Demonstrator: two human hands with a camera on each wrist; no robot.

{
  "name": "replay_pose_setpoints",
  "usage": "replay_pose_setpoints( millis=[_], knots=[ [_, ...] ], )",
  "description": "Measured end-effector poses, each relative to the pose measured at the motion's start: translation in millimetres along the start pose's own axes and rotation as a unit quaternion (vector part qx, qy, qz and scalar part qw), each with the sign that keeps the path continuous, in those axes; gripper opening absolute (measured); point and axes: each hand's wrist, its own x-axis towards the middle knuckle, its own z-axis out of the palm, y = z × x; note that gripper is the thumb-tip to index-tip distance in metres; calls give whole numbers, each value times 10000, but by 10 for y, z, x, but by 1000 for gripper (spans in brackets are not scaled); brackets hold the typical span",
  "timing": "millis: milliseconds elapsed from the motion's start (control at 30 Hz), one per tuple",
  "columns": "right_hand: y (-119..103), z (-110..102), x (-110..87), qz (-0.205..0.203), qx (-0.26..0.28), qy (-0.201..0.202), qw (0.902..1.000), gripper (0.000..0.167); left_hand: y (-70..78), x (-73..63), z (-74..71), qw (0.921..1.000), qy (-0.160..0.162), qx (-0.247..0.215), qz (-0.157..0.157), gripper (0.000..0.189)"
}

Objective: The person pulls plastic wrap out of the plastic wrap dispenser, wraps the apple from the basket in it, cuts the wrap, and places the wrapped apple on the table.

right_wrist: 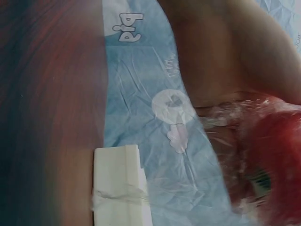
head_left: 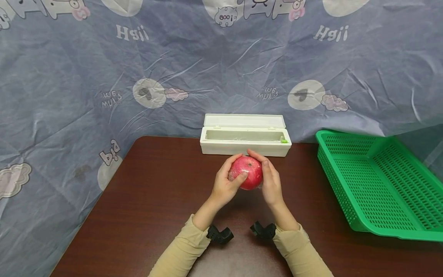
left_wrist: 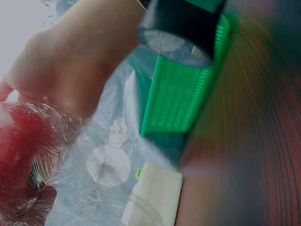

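Between both hands, over the table, is a round red fruit (head_left: 252, 166) with a small stem spot on top. Clear plastic film (left_wrist: 59, 127) covers it, crinkled and loose at the sides in both wrist views. My left hand (head_left: 224, 185) holds the fruit from the left, its thumb lying across the front. My right hand (head_left: 271, 184) holds the opposite side, fingers curved over the upper edge. Behind the hands stands a long white cling film box (head_left: 242, 149) with its lid (head_left: 243, 120) raised. A small green piece (head_left: 284, 141) sits at its right end.
A green perforated basket (head_left: 358, 215) stands at the right side of the dark brown table (head_left: 166, 181). Blue-grey printed cloth (head_left: 221, 69) hangs behind the table and down its left side. Black wrist mounts (head_left: 221, 235) sit below both hands.
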Motion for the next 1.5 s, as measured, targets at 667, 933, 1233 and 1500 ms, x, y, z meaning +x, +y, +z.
replay_pose_setpoints(
  millis=[667, 933, 1233, 1500],
  knots=[
    [101, 154, -18, -38, 4, 1148, 9934, 54, -426, -89, 181, 9986, 121, 507, 125, 66],
    [115, 170, -11, 135, -72, 1385, 9902, 53, -477, -103, 221, 9968, 285, 692, 266, 65],
    [117, 167, -8, 235, -266, 1107, 9932, 52, -488, -90, 155, 9984, 166, 528, 82, 62],
    [92, 105, -15, 415, -270, 176, 9986, 45, -248, -18, 48, 9981, 79, 27, -603, 43]
  ],
)
